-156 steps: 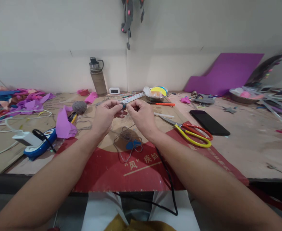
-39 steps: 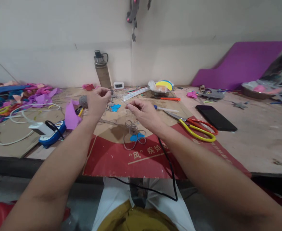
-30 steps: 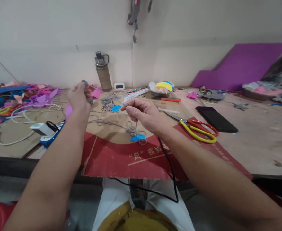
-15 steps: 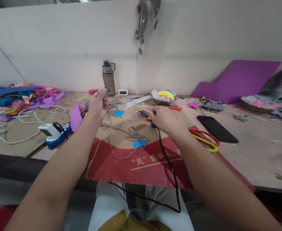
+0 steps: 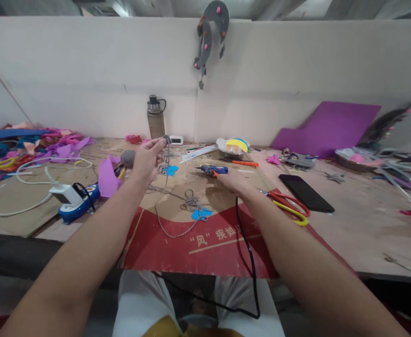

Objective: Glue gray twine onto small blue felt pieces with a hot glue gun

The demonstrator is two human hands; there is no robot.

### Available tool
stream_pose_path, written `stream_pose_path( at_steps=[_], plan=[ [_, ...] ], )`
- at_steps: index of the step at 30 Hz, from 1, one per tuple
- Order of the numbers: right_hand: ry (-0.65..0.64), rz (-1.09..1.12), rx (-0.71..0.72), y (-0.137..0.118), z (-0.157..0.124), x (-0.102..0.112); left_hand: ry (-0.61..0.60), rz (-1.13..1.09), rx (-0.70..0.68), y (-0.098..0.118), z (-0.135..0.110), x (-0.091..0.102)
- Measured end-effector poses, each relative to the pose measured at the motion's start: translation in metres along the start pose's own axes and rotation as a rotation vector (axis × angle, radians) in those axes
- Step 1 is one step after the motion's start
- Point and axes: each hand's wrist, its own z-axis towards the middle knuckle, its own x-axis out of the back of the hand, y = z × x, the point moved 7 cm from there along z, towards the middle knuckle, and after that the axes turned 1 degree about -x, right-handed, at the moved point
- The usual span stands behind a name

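My left hand (image 5: 146, 160) is raised over the cardboard and pinches a small grey piece (image 5: 166, 139) at its fingertips. A thin grey string (image 5: 166, 159) hangs from the piece down to a loose tangle (image 5: 190, 204) on the board. My right hand (image 5: 234, 180) is closed around the handle of a blue glue gun (image 5: 212, 169), whose nozzle points left. The gun's black cord (image 5: 246, 252) runs back over the table edge to my lap. A small blue felt shape (image 5: 201, 214) lies by the tangle, between my forearms.
A grey yarn ball (image 5: 128, 158) and purple scraps (image 5: 107, 176) lie left of my left hand. Red and yellow scissors (image 5: 291, 208) and a black phone (image 5: 305, 193) lie to the right. A bottle (image 5: 155, 122), a metal bowl (image 5: 232, 146) and a purple sheet (image 5: 328, 128) line the back.
My hands moved apart. The left hand lifted the grey piece with its string toward the back left. The right hand let go of the string and took hold of the blue glue gun.
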Motion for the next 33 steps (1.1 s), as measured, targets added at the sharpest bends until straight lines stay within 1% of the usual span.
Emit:
stream_pose_path(
  at_steps=[2, 3, 5, 7, 9, 11, 14, 16, 20, 23, 28, 33],
  plan=[
    [0.018, 0.111, -0.020, -0.002, -0.001, 0.007, -0.010, -0.004, 0.009, -0.002, 0.000, 0.000],
    [0.035, 0.212, -0.014, -0.005, -0.002, 0.010, -0.020, -0.005, 0.019, -0.003, -0.001, 0.000],
    [0.091, 0.496, 0.048, -0.014, -0.005, 0.015, -0.028, 0.006, 0.041, -0.007, -0.002, 0.001],
    [0.135, 0.801, 0.151, -0.024, -0.012, 0.018, -0.017, 0.032, 0.070, -0.011, -0.004, 0.001],
    [0.120, 0.998, 0.249, -0.036, -0.021, 0.017, -0.007, 0.041, 0.113, -0.015, -0.007, 0.000],
    [0.050, 1.085, 0.328, -0.048, -0.031, 0.014, -0.010, 0.034, 0.165, -0.020, -0.012, -0.004],
    [-0.046, 1.111, 0.428, -0.063, -0.044, 0.011, 0.007, 0.036, 0.200, -0.023, -0.017, -0.009],
    [-0.058, 1.076, 0.492, -0.069, -0.051, 0.013, 0.004, 0.061, 0.181, -0.023, -0.019, -0.011],
    [0.010, 0.971, 0.564, -0.072, -0.058, 0.019, 0.021, 0.167, 0.110, -0.023, -0.017, -0.007],
    [0.049, 0.892, 0.597, -0.073, -0.060, 0.021, 0.034, 0.181, 0.074, -0.023, -0.015, -0.002],
    [0.090, 0.753, 0.643, -0.073, -0.061, 0.018, 0.018, 0.155, 0.064, -0.023, -0.013, -0.003],
    [0.098, 0.696, 0.645, -0.074, -0.062, 0.015, 0.023, 0.202, 0.078, -0.022, -0.016, -0.005]
  ],
)
